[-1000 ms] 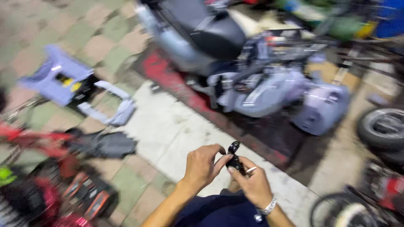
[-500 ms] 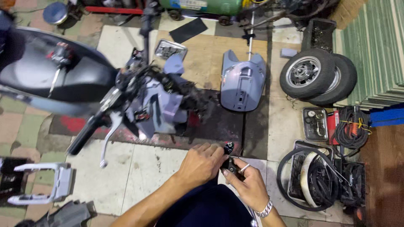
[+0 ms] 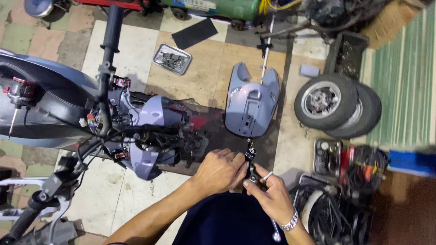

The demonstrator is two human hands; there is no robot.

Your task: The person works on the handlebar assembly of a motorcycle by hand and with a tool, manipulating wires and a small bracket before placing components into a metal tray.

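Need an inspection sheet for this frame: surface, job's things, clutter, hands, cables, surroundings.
Surface: tiled floor, dark stained patch under the scooter.
Job's things: small black part held between both hands.
Clutter: grey body panel, metal tray, two stacked wheels, black mat.
Hands: left hand and right hand both grip the part; right wrist wears a bracelet.
Cables: exposed wiring at the stripped scooter; coiled cables at right.
Surroundings: green tank, green corrugated sheet.

white label [image 3: 196, 4] on green tank [image 3: 227, 8], top.
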